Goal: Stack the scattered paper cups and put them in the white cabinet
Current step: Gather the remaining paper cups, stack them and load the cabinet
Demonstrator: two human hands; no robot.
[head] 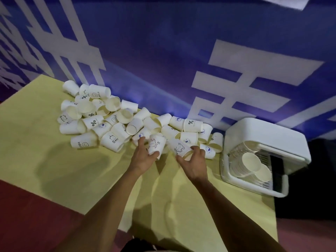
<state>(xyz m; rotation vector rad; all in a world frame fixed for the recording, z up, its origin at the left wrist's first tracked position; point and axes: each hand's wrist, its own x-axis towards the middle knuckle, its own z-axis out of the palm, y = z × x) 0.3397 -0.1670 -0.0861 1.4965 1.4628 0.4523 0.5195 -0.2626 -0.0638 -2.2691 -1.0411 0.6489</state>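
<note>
**A cup in each hand at the heap's edge**

On the yellow tabletop [36,135] a heap of paper cups [109,118] lies tumbled along the blue wall [163,51], most on their sides. At its near edge the left hand [143,158] has its grip closed round a bear-printed cup [156,144]. Just beside it, the right hand [196,163] grips a second printed cup [180,147] near its rim. Far right, the white cabinet [263,135] is open at the front — stacked cups [251,161] lie inside.
</note>
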